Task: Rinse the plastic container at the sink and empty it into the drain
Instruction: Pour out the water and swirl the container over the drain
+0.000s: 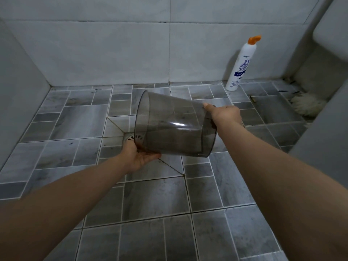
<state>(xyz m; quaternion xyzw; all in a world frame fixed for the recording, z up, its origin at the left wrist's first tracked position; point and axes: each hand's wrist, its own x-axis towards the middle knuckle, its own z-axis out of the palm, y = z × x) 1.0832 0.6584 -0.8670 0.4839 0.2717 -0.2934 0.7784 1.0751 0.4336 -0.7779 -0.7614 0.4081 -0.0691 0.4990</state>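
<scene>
Grey tiled floor (154,200) carries a round drain (134,137). Tipped on its side above the drain, the smoky plastic container (173,125) points its mouth left. Both arms extend forward: right hand (225,114) clasps the base, left hand (140,157) cups the rim from below, palm up.

Floor drain (134,138), centre of frame: only its left part shows; the rest lies behind the smoky plastic container (173,125) and the left hand (140,157). Right hand (225,113): fingers hidden behind the container's base, thumb alone visible. Whether water remains inside the container cannot be told. Bottle (242,65), upper right: label print too small to read. White fixture (333,34) cut off by the right edge. Pale fibrous mass (305,105) at right partly hidden, identity unclear. Both forearms run off the lower edge.
</scene>
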